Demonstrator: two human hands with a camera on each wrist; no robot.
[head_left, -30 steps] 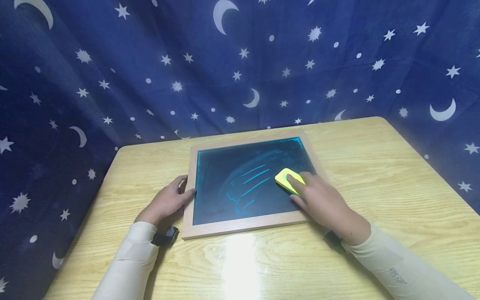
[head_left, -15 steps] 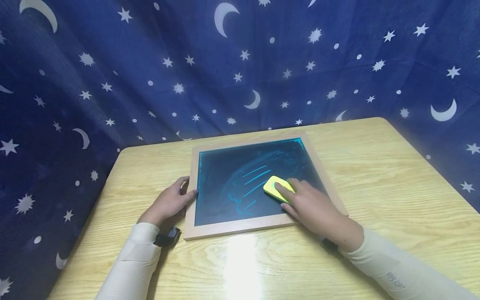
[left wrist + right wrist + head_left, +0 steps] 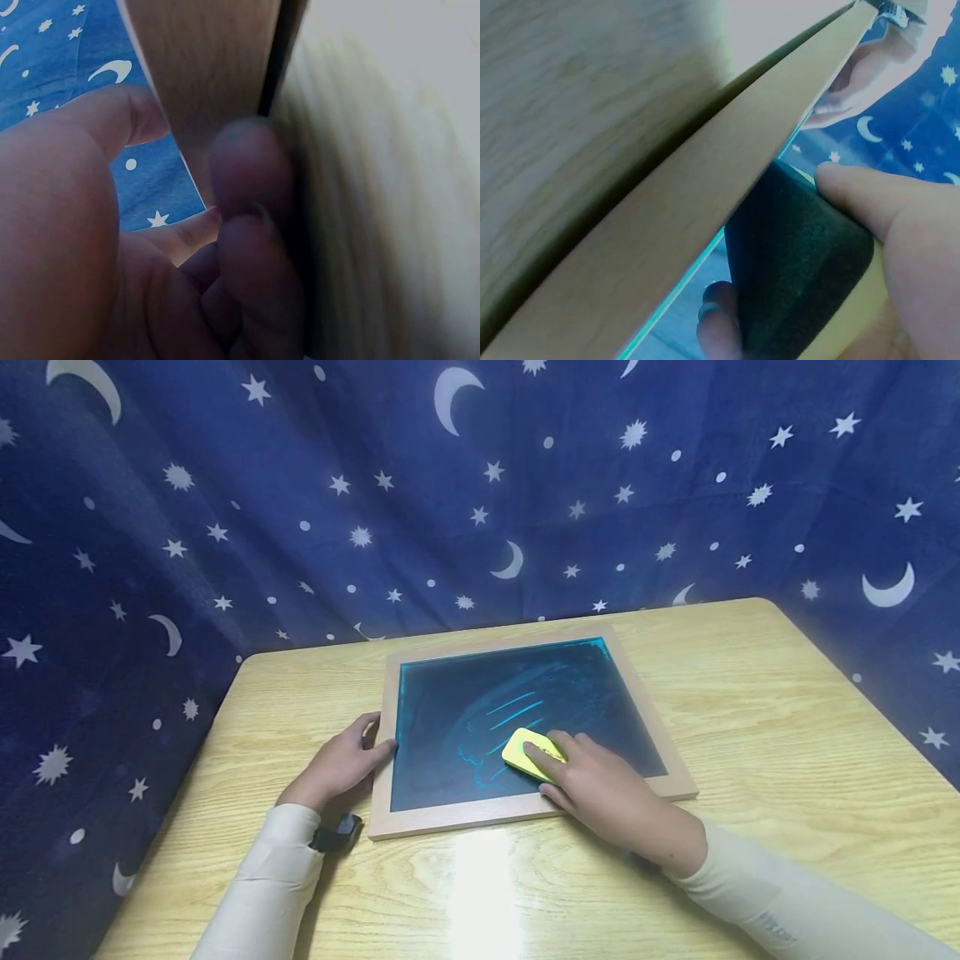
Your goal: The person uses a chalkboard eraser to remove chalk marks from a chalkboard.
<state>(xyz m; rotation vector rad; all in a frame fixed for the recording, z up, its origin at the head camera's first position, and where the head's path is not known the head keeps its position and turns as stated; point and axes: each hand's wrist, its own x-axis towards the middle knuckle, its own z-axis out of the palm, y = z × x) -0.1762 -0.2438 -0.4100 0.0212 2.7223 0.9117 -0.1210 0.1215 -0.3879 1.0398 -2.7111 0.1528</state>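
A chalkboard (image 3: pixel 442 718) in a light wooden frame lies on the table, with several blue chalk lines and smudges near its middle. My left hand (image 3: pixel 339 767) holds the frame's left edge, thumb on top; in the left wrist view the fingers (image 3: pixel 251 169) curl against the frame's side (image 3: pixel 202 67). In my right hand (image 3: pixel 603 789) is a yellow chalkboard eraser (image 3: pixel 519 752), gripped with a finger along its top. It covers the lower part of the chalk lines. Its dark felt side (image 3: pixel 799 259) shows in the right wrist view, close above the board.
The wood-grain table (image 3: pixel 750 718) extends on every side of the board. Behind it hangs a blue curtain (image 3: pixel 420 510) with moons and stars. A black strap (image 3: pixel 337 833) sits at my left wrist.
My right hand has moved the eraser left and toward me across the board, onto the chalk lines. My left hand stays on the frame. The head view has shifted slightly.
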